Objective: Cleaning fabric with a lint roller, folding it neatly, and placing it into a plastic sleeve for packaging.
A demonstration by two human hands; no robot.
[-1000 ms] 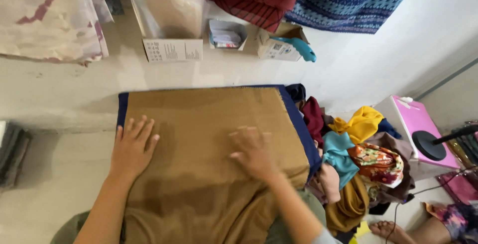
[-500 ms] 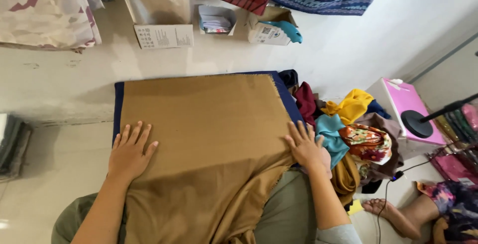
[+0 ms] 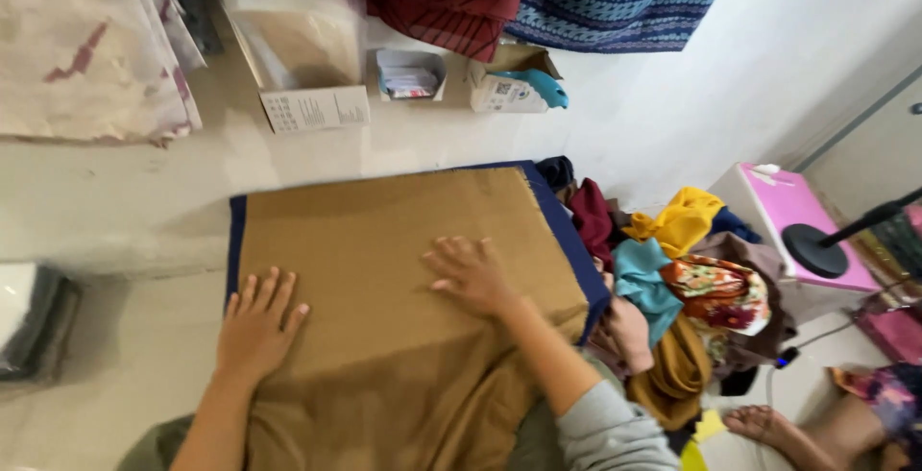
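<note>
Small open box [image 3: 410, 74] holding packets, carton [image 3: 501, 92] with a teal item, brown cloth [image 3: 384, 269] spread on the floor, left hand [image 3: 254, 327] and right hand [image 3: 468, 274] flat, fingers spread, pressing on it

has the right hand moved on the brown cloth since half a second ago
Yes. The right hand slid left, from the brown cloth's navy right edge toward its middle.
</note>
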